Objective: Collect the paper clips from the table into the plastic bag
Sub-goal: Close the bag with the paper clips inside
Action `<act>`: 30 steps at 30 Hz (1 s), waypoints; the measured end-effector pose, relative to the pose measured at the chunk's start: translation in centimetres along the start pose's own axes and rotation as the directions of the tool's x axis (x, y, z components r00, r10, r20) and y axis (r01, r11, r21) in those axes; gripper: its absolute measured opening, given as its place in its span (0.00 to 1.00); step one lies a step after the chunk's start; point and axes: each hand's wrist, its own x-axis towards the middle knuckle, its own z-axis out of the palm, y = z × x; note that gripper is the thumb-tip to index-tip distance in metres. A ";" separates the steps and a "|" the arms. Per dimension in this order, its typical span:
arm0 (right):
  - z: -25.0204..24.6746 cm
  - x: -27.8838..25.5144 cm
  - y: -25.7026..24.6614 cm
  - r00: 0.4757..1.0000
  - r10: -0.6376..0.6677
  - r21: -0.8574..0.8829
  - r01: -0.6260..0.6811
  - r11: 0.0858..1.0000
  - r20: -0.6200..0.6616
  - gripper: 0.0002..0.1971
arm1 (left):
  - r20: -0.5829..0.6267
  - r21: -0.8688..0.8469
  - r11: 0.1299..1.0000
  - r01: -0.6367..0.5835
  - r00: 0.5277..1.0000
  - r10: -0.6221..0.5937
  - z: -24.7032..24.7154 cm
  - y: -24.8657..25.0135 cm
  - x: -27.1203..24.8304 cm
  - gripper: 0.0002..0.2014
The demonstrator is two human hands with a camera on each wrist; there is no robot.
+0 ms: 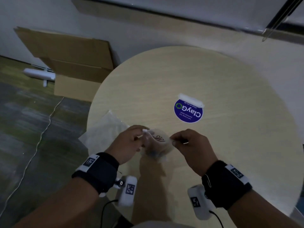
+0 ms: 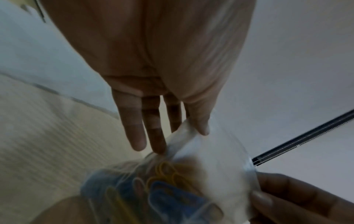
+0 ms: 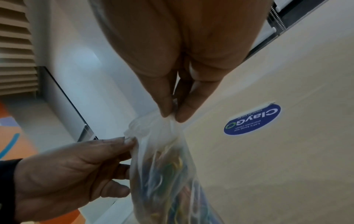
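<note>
A small clear plastic bag hangs between my two hands just above the round table. Coloured paper clips, yellow, blue and green, fill its lower part. My left hand pinches the bag's top rim on the left side. My right hand pinches the rim on the right between thumb and forefinger. In the left wrist view the left hand's thumb lies on the rim, the other fingers straight. No loose clips show on the tabletop.
A round blue ClayGo sticker lies on the table beyond the hands. A second clear bag lies at the table's left edge. Cardboard boxes and a white cable are on the floor to the left.
</note>
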 end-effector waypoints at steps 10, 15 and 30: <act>-3.4 -1.3 -1.7 0.945 -0.209 -0.085 0.194 0.977 -0.251 0.04 | -0.276 -0.229 0.962 -0.148 0.958 0.082 -0.1 1.8 -1.1 0.09; -0.5 0.8 0.4 0.994 -0.104 -0.225 0.091 0.970 -0.044 0.04 | -0.224 -0.053 0.999 0.013 0.974 -0.025 0.9 1.3 0.4 0.05; -0.6 2.4 0.9 0.992 -0.055 -0.127 0.040 0.991 -0.118 0.08 | -0.265 0.122 0.970 -0.210 0.935 0.236 -0.1 2.1 1.3 0.09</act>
